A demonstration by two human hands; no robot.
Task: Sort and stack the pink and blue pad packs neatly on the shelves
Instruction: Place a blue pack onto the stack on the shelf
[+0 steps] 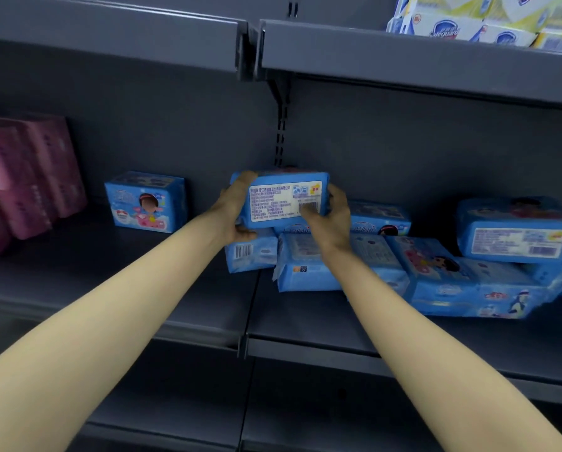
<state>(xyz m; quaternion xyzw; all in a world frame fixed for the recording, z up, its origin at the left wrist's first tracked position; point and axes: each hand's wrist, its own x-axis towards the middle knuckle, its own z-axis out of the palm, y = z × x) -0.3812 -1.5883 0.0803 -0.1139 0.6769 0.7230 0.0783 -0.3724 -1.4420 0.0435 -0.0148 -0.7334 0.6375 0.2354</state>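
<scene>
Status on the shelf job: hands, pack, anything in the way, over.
Holding: left hand and right hand grip blue pack, label facing out, above the jumbled blue pile. To the left, standing blue pack and pink packs. No obstruction seen.

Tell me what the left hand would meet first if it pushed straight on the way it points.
Apart from the blue pack that the left hand grips, probably the shelf's back panel; depth is unclear.
</scene>
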